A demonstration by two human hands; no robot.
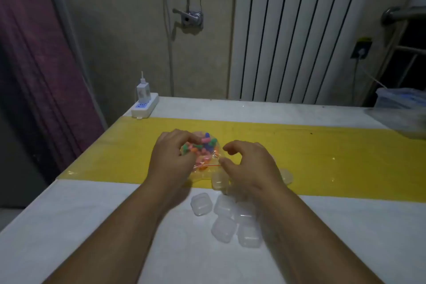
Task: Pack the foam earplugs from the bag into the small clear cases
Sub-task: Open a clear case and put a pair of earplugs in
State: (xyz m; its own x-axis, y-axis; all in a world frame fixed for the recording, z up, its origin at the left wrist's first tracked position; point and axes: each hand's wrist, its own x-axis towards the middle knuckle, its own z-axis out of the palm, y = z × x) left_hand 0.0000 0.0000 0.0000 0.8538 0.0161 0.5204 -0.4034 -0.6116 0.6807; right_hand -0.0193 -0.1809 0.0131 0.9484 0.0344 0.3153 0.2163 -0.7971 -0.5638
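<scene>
A clear zip bag full of coloured foam earplugs lies on the yellow strip of the table. My left hand grips the bag's left side, fingers curled over its top. My right hand hovers at the bag's right edge with curled fingers, its thumb touching the bag near the red zip line. Several small clear cases lie closed in a cluster on the white tabletop between my forearms. One case sits beside my right wrist, another to its right.
A white power strip with a charger plugged in stands at the table's back left corner. A clear plastic tub sits at the back right edge. A radiator and wall stand behind the table.
</scene>
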